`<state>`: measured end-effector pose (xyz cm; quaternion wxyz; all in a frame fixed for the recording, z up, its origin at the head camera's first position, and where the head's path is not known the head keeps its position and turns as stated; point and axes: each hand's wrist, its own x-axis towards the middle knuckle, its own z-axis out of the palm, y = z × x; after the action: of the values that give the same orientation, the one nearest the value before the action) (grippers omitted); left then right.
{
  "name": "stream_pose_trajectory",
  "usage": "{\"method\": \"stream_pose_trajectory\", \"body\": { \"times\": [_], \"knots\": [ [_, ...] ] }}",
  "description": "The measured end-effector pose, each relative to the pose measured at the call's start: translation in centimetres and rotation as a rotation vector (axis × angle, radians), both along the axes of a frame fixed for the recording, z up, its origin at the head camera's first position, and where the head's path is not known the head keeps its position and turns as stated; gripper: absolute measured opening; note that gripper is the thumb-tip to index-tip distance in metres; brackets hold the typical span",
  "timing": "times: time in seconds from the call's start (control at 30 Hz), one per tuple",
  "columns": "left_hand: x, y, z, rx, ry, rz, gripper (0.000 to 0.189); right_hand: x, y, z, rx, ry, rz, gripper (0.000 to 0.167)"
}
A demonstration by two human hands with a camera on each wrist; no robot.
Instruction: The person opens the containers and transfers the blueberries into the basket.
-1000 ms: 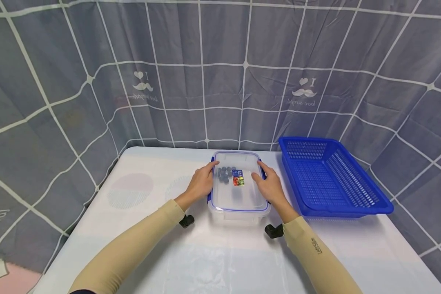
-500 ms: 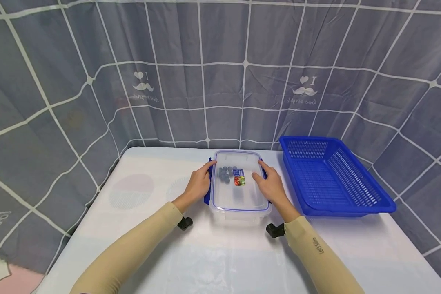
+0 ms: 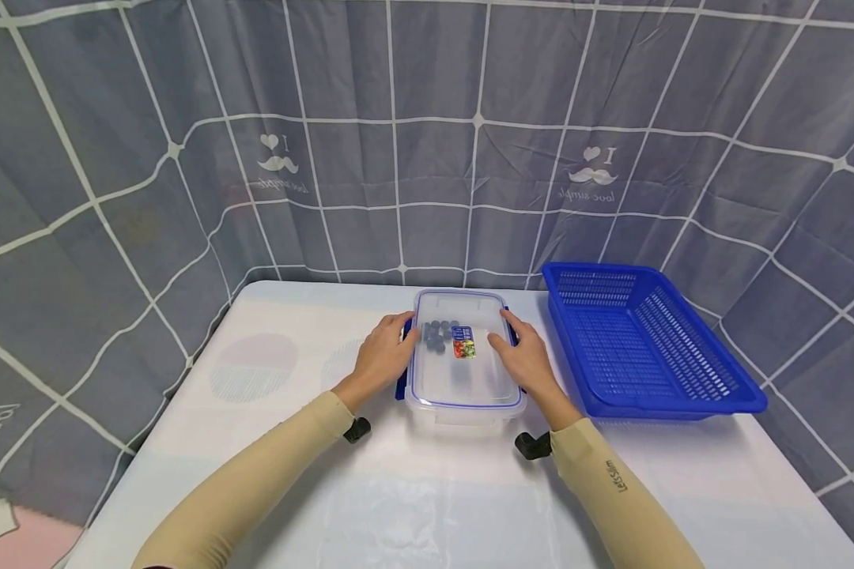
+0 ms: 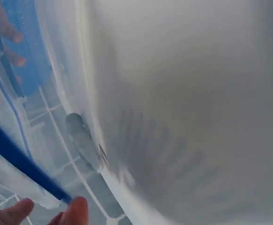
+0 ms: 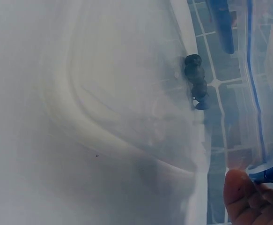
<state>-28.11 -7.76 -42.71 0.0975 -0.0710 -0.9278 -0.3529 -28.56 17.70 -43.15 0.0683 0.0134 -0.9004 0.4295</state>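
Note:
A clear lidded food container (image 3: 462,387) with a blue seal line stands on the table between both hands. Through its lid show several dark round berries (image 3: 437,336), apparently blueberries, beside a colourful label (image 3: 463,343). My left hand (image 3: 383,352) is at the left long side, thumb by the lid's edge. In the left wrist view its fingertips meet the end of the blue latch flap (image 4: 24,163), which stands out from the wall. On the opposite side, my right hand (image 3: 527,359) grips the container, thumb over the lid and fingers partly hidden beside another blue latch (image 5: 272,174).
A blue slotted plastic basket (image 3: 612,340) sits to the right of the container. The white table (image 3: 270,442) reaches back to a grey curtain (image 3: 434,166) with white grid lines. Black camera mounts (image 3: 532,446) stick out beneath the wrists.
The left latch flap has swung outward from the container's side. My left hand has shifted slightly, its thumb now showing by the lid's edge. The right hand keeps its hold.

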Motion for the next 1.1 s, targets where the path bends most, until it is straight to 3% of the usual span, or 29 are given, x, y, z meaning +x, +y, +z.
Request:
{"method": "stream_pose_trajectory", "body": {
  "times": [0.2, 0.43, 0.83, 1.1],
  "knots": [
    [0.10, 0.70, 0.36, -0.058, -0.024, -0.021, 0.063, 0.06, -0.10, 0.09, -0.010, -0.004, -0.001, 0.064],
    [0.21, 0.77, 0.60, -0.148, -0.043, -0.042, 0.060, 0.15, -0.27, 0.17, -0.038, -0.017, -0.027, 0.063],
    [0.13, 0.91, 0.46, -0.147, -0.075, -0.058, 0.058, 0.40, 0.16, -0.18, -0.241, -0.067, -0.060, 0.048],
    [0.07, 0.84, 0.53, -0.140, -0.058, -0.060, 0.056, 0.52, 0.29, 0.05, -0.289, -0.079, -0.047, 0.049]
  ]
}}
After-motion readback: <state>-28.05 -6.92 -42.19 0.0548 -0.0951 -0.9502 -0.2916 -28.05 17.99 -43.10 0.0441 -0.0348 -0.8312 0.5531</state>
